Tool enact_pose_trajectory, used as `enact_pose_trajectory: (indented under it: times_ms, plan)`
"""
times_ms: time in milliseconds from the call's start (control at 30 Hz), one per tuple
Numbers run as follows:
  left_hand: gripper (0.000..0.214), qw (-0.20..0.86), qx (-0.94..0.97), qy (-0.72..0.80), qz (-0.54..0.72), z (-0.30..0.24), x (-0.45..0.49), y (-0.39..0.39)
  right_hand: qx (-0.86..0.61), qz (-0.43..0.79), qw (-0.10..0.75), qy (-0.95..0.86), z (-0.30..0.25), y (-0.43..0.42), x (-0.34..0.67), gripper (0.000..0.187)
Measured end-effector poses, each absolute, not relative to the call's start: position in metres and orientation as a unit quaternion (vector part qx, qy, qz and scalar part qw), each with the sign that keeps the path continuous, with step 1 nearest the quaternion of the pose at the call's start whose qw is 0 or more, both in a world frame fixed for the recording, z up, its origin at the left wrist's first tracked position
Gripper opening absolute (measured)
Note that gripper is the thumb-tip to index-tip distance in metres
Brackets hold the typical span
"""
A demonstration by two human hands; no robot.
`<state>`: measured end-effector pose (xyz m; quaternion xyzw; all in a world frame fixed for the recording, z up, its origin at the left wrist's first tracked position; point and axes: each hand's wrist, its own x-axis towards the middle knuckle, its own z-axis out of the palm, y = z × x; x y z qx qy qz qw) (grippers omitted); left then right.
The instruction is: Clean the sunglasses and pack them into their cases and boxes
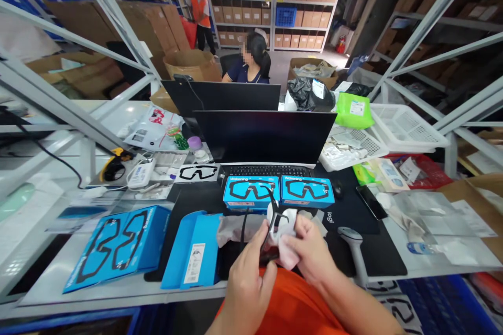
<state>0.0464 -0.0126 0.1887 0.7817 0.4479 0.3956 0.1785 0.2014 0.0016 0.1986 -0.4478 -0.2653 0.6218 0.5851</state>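
Note:
My left hand (251, 269) is closed around the dark frame of a pair of glasses (272, 212), one temple arm sticking up. A white cloth (288, 252) is pinched in my right hand (310, 246) and pressed against the glasses, covering part of them. Just behind the left fingers lies a grey pouch (230, 229), next to an opened blue box (192, 251) with a white label. Two blue boxes printed with glasses, the left box (251, 192) and the right box (307, 192), stand side by side beyond my hands.
A monitor (265, 138) and keyboard (267, 170) stand behind the boxes. Another blue box (118, 246) sits at left. On the right are a barcode scanner (353, 246), a phone (371, 202) and white baskets (408, 125). A co-worker (247, 65) sits across the desk.

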Motion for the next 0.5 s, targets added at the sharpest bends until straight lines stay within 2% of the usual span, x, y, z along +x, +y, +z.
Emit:
enact_pose_trajectory:
  times_ms: [100, 267, 333, 500]
  plan:
    - [0.06, 0.181, 0.784, 0.445, 0.392, 0.192, 0.047, -0.009, -0.45, 0.639, 0.573, -0.246, 0.203, 0.005, 0.205, 0.047]
    - [0.055, 0.207, 0.77, 0.456, 0.395, 0.189, 0.048, -0.004, -0.537, 0.493, 0.571, -0.378, 0.192, -0.015, 0.201, 0.053]
    - [0.055, 0.215, 0.768, 0.458, 0.393, 0.187, 0.049, -0.003, -0.525, 0.521, 0.569, -0.361, 0.191, -0.012, 0.205, 0.053]
    - [0.061, 0.228, 0.787, 0.438, 0.371, 0.192, 0.046, 0.001, -0.412, 0.705, 0.532, -0.223, 0.203, 0.017, 0.221, 0.042]
